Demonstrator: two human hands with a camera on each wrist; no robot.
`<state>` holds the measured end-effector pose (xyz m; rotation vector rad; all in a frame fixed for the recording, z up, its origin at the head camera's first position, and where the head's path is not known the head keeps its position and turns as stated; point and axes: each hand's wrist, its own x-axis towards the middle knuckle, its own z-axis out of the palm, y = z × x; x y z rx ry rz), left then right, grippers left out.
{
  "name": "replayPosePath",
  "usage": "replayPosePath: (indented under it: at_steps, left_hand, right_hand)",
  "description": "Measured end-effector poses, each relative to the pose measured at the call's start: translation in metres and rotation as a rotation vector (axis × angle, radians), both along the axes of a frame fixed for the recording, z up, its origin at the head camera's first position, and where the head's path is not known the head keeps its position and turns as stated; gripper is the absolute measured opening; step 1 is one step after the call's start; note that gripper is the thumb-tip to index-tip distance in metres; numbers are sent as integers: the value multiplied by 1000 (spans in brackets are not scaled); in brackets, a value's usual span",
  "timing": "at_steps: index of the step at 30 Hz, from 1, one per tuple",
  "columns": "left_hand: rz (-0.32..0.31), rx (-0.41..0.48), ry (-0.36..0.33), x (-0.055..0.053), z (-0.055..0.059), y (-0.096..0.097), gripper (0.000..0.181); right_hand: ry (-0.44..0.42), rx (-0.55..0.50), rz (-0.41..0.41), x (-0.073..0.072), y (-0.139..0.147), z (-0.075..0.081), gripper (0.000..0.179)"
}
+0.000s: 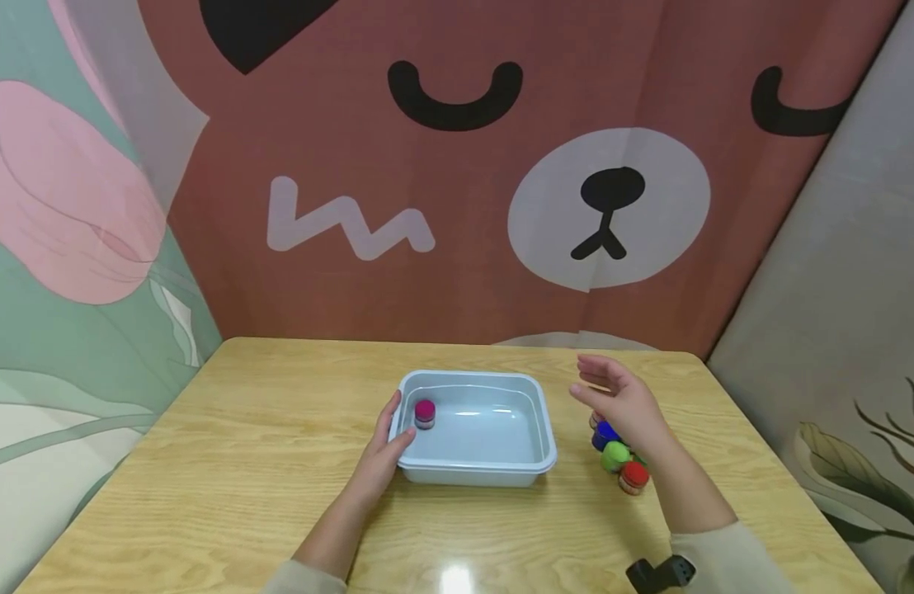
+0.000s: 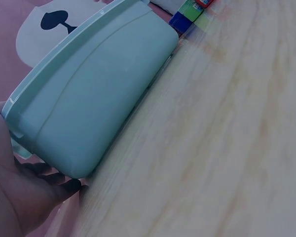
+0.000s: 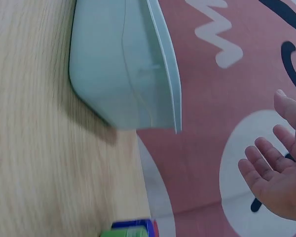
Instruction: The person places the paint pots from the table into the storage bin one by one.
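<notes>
A light blue plastic tub stands on the table, and a small jar with a magenta lid sits inside it at the left. My left hand grips the tub's left side, thumb at the rim; in the left wrist view its fingers reach round the lower corner. To the right of the tub, my right hand is raised with nothing in it, fingers loosely bent. Below that hand several small jars stand close together, among them a blue one, a light green one and a red one. My hand and forearm partly hide this group.
The wooden table has its far edge against a hanging cloth printed with a bear face. Next to the right sleeve a black device shows low in the head view. Patterned cloth also hangs at both sides.
</notes>
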<state>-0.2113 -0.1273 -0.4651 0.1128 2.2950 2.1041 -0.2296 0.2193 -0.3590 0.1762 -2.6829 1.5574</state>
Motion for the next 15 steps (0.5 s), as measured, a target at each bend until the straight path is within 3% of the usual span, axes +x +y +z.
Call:
replayPosePath:
  at_steps: [6, 15]
  left_hand:
    - [-5, -7, 0, 1, 1, 0, 66]
    - [0, -14, -8, 0, 1, 0, 65]
  right_hand:
    - [37, 49, -43, 13, 23, -5, 65]
    - [30, 106, -117, 32, 56, -30, 64]
